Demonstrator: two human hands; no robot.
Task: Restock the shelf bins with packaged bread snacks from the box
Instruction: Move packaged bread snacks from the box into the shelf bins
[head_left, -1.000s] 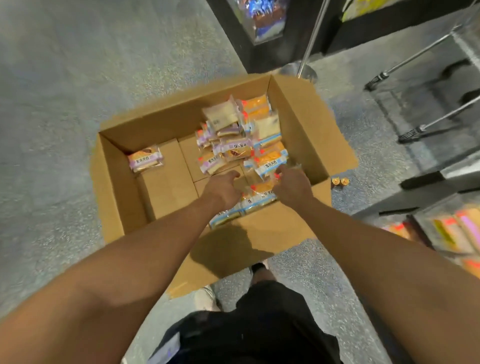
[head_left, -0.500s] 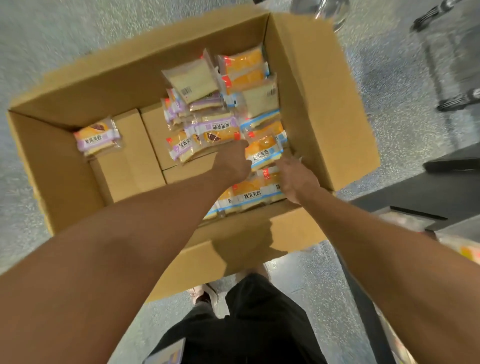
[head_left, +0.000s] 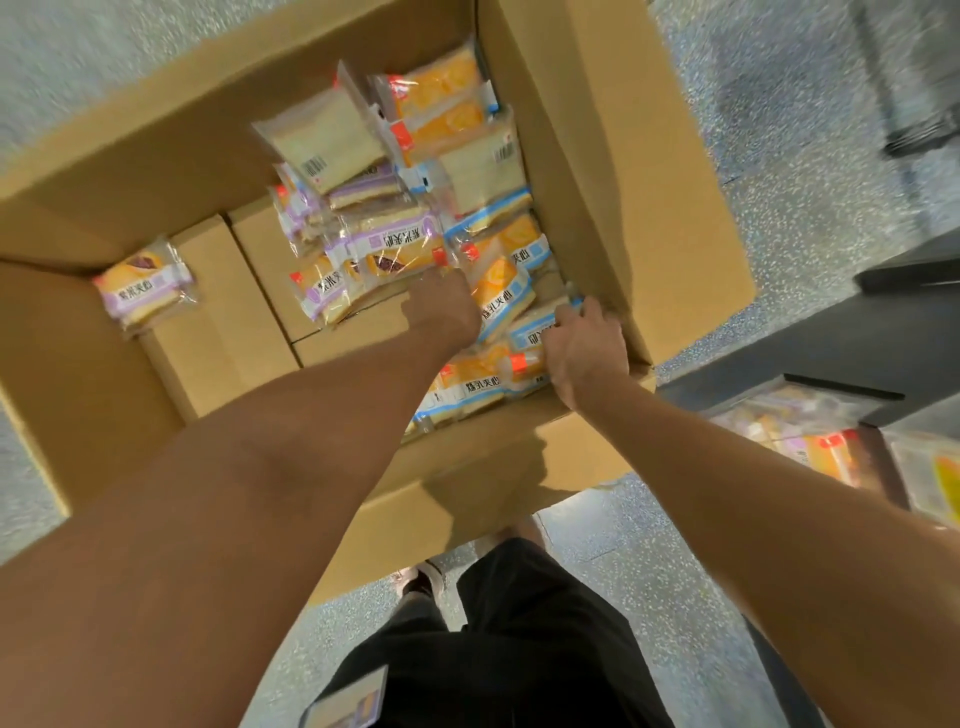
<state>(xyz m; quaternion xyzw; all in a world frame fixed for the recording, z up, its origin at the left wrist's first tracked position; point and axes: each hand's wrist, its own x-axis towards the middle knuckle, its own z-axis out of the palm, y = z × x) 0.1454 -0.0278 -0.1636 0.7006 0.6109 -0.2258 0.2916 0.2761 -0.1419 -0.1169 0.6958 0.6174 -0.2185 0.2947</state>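
Both hands down in the cardboard box (head_left: 613, 171): left hand (head_left: 441, 312) buried among the purple- and blue-banded bread snack packets (head_left: 400, 249), its fingers hidden, so I can't tell what it holds; right hand (head_left: 584, 351) curls its fingers round a blue-banded packet (head_left: 535, 325) by the near right wall. I'd gather several packets flat, by their bodies and not the crinkly seals, then lift them clear of the wall toward the shelf bins (head_left: 800, 431) at right.

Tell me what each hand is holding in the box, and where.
Right hand grips a blue-banded bread pack by its end. Left hand reaches into the packs; its grasp is hidden.
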